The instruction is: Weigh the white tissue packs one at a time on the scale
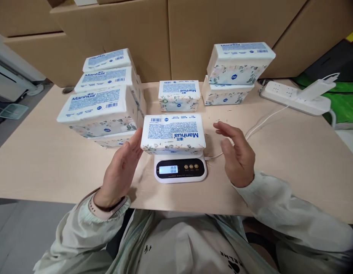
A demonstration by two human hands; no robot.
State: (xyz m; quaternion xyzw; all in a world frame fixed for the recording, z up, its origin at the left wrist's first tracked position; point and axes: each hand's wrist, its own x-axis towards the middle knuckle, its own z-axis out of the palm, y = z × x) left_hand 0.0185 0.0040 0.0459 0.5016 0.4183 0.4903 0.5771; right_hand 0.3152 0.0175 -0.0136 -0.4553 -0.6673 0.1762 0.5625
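A white and blue tissue pack [173, 132] lies on the small white scale [180, 179], whose lit display reads 0.0. My left hand [122, 169] is beside the pack's left end, fingers extended, with the fingertips at or very near its side. To the right of the pack, apart from it, my right hand [237, 154] hovers with fingers spread and slightly curved, holding nothing. Behind the scale stands another tissue pack [179, 96].
Stacked tissue packs [98, 108] stand at the left; two more packs [233, 74] are piled at the back right. A power strip [296, 97] with a white cable lies on the right. Cardboard boxes [193, 38] line the table's [279, 152] back edge.
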